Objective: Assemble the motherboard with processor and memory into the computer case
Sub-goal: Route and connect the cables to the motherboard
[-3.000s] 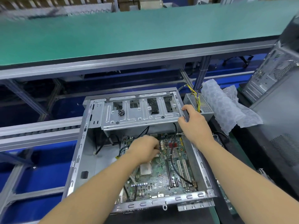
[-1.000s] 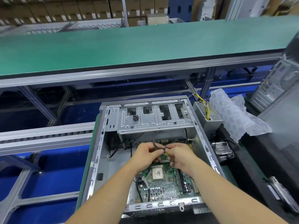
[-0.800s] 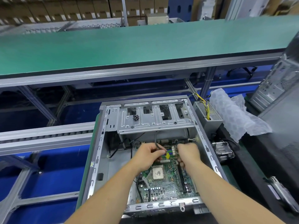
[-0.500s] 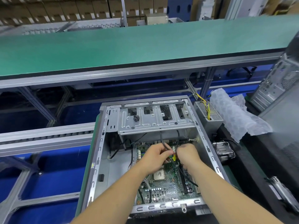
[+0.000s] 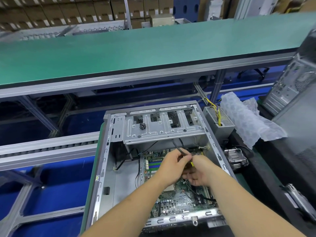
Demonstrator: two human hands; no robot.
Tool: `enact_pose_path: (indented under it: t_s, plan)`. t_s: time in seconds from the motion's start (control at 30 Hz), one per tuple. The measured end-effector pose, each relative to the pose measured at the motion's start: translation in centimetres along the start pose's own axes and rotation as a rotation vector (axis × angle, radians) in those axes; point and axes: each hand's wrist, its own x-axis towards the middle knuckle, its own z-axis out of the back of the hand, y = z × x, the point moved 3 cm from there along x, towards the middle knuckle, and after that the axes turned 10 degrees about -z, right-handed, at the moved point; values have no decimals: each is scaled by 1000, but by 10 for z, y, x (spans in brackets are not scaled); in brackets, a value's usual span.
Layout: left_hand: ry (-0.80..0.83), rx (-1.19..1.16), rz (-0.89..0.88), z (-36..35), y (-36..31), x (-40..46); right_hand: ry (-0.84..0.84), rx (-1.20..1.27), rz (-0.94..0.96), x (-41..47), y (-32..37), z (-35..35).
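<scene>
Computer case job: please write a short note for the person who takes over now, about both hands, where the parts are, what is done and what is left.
Left hand: pinches the black cable above the motherboard.
Right hand: at the cable's yellow-tipped end; its grip is hard to see.
Parts: the motherboard lies inside the open computer case, the processor in its socket. The power supply and heatsink sit outside, right of the case.
Done: board is in the case.
Left: plug this cable; memory not clearly visible, please check.

Both hands are meeting at centre, forearms reaching in from the near edge.
The left hand point(image 5: 172, 165) is pinching with curled fingers; the right hand point(image 5: 199, 171) is curling its fingers just beside it, knuckles touching.
</scene>
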Motion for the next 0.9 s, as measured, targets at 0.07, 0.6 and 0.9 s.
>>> enact_pose_path:
  t_s: [0.07,0.6,0.9]
  plan:
    - [43,-17,21,-3,1,1,25,-61,-42,-1,-2,-1]
    - [283,695,-299,-2,1,-2,-260,-91,331,-4,19,3]
    - [391,1212,-580,-2,0,-7,-270,-306,383,-1,18,-1]
